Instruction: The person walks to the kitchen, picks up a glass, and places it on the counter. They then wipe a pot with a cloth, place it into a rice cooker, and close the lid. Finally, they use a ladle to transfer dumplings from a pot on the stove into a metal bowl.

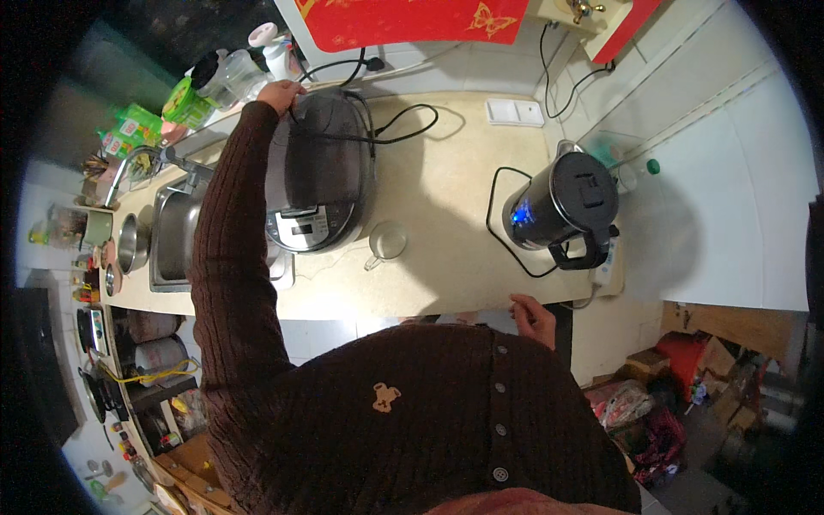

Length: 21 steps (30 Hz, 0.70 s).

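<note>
My left hand (281, 96) is at the back left corner of a dark rice cooker (325, 161), beside its black power cord; the fingertips are partly hidden, so whether they grip anything does not show. My right hand (534, 320) hangs at the counter's front edge with its fingers loosely curled and nothing visible in them. A clear glass cup (388, 240) stands just right of the rice cooker's front. Farther right is a black electric kettle (582, 190) with a blue light glowing on its side and its handle towards the front.
A stainless steel sink (174, 225) with a faucet (138, 151) lies left of my sleeve. Metal bowls (133, 243) stand beyond it. Bottles and packages line the back ledge. A white holder (514, 112) lies near the back wall, and a power strip (605, 261) is beside the kettle.
</note>
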Available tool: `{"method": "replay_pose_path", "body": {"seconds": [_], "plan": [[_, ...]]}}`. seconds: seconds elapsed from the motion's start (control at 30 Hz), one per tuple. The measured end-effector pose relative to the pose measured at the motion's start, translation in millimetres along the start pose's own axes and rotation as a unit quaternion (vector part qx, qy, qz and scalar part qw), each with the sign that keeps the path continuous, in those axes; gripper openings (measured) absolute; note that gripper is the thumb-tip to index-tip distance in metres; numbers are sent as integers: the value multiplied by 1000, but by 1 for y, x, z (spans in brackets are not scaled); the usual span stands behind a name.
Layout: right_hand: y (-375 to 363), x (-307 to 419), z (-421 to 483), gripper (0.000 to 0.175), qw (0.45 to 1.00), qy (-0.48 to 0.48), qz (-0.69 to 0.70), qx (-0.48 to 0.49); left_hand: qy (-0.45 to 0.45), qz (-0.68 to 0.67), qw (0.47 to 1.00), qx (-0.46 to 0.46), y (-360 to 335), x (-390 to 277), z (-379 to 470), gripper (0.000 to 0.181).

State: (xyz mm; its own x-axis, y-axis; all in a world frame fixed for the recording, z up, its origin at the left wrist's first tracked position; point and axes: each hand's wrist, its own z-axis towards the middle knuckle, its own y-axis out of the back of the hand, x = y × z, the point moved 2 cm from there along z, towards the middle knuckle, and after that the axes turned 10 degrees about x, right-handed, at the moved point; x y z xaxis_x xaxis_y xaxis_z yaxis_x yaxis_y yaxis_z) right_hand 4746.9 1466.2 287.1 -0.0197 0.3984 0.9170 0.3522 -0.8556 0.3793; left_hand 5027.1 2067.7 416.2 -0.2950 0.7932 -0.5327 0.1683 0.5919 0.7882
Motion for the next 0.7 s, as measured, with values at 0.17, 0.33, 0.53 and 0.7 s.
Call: {"method": "replay_pose_path", "body": {"seconds": [0.17,0.33,0.53,0.7], "plan": [[-2,-7,-6,21,999,-4,-42,-11,-70,11,997,-39,2,-4,57,40],[7,4,-20,21,998,-46,-41,-26,-26,74,995,-59,-17,-7,110,39],[70,29,-10,38,953,19,102,-284,-44,43,996,-68,-25,-12,98,47],[93,39,31,49,953,82,83,-278,-325,-182,881,-292,-45,-80,-91,30]]}}
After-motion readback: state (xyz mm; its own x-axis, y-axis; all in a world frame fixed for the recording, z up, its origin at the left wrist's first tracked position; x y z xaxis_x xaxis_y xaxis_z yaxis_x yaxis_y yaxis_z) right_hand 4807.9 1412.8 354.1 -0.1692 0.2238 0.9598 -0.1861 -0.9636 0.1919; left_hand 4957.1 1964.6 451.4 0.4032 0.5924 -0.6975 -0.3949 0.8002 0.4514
